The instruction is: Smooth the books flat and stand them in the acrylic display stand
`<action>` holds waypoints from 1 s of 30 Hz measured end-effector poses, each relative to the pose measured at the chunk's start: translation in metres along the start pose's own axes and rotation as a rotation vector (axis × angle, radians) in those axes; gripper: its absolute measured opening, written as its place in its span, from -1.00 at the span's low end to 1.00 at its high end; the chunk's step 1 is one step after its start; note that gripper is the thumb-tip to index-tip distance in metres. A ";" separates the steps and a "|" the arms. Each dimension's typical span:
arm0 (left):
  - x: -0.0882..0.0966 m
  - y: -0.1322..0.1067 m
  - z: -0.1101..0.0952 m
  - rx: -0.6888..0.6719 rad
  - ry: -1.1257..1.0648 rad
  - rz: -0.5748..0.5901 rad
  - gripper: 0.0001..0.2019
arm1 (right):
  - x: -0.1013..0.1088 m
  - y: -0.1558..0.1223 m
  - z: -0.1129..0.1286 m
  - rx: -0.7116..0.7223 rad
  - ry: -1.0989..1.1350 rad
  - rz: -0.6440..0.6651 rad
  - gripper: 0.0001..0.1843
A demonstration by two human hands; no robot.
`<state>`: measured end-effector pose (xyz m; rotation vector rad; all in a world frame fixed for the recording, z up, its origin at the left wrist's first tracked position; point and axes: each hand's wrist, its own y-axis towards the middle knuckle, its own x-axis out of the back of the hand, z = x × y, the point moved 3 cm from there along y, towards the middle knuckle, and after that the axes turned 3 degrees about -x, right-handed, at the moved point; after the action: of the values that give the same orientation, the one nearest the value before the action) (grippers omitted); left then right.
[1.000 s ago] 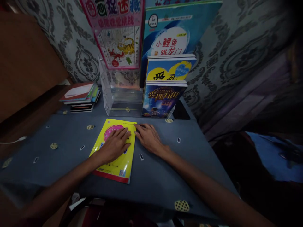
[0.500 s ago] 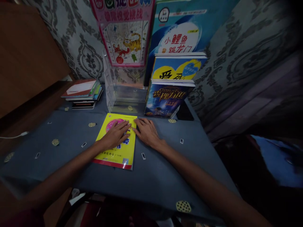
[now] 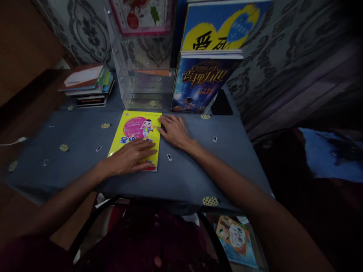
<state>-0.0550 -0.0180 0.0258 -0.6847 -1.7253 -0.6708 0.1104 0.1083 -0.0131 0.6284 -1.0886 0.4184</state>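
Observation:
A yellow book with a pink circle and a cartoon figure on its cover lies closed on the blue-grey tablecloth. Across the cover's lower half rests my left hand, flat with its fingers spread, hiding part of the print. My right hand lies beside the book's upper right edge, fingertips touching that edge and the fingers extended. Neither hand grips anything.
Behind the book stands a clear acrylic rack, holding a dark blue book and others. A book stack sits back left, a black flat object back right. Below the table's right side lies another book.
My left hand has slid down the cover toward the near edge, uncovering the cartoon figure. My right hand stays at the book's right edge. The head view has tilted downward.

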 end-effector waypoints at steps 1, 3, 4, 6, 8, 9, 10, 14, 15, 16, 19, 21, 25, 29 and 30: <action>0.002 -0.005 -0.008 -0.007 0.007 0.027 -0.60 | -0.001 0.000 0.000 0.000 0.004 -0.004 -0.54; 0.004 -0.014 -0.019 0.005 0.043 0.059 -0.58 | -0.002 0.001 -0.001 0.003 0.014 -0.008 -0.53; 0.003 -0.017 -0.023 0.016 0.065 0.066 -0.59 | -0.002 0.001 -0.001 0.005 0.019 -0.009 -0.55; 0.000 -0.021 -0.028 0.032 0.104 0.056 -0.65 | -0.002 0.001 -0.002 0.005 0.026 -0.013 -0.59; -0.003 -0.023 -0.030 0.027 0.125 0.018 -0.70 | -0.002 -0.002 -0.001 0.005 0.036 -0.012 -0.64; -0.004 -0.023 -0.030 0.016 0.131 -0.007 -0.71 | -0.001 -0.005 0.001 0.011 0.045 -0.009 -0.65; -0.004 -0.023 -0.031 0.003 0.139 -0.034 -0.72 | -0.001 -0.009 0.003 0.025 0.059 -0.005 -0.66; -0.004 -0.025 -0.032 -0.033 0.146 -0.115 -0.74 | 0.002 -0.034 0.015 0.114 0.166 -0.002 -0.68; -0.004 -0.025 -0.032 -0.033 0.132 -0.123 -0.74 | 0.003 -0.042 0.018 0.132 0.208 -0.005 -0.69; -0.004 -0.026 -0.032 -0.029 0.113 -0.127 -0.74 | 0.004 -0.050 0.021 0.143 0.258 -0.007 -0.69; -0.005 -0.028 -0.030 -0.020 0.068 -0.132 -0.73 | 0.011 -0.071 0.029 0.131 0.422 0.001 -0.67; -0.006 -0.029 -0.029 -0.016 0.055 -0.136 -0.71 | 0.015 -0.083 0.034 0.119 0.515 0.016 -0.63; -0.007 -0.029 -0.027 -0.008 0.042 -0.144 -0.69 | 0.022 -0.097 0.043 0.129 0.634 0.069 -0.59; -0.007 -0.029 -0.028 -0.004 0.063 -0.142 -0.70 | 0.024 -0.104 0.049 0.139 0.655 0.097 -0.57; -0.007 -0.029 -0.028 -0.002 0.073 -0.133 -0.70 | 0.024 -0.106 0.051 0.147 0.656 0.095 -0.58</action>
<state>-0.0566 -0.0592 0.0225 -0.5433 -1.7140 -0.7800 0.1493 -0.0042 -0.0028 0.5134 -0.4639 0.7306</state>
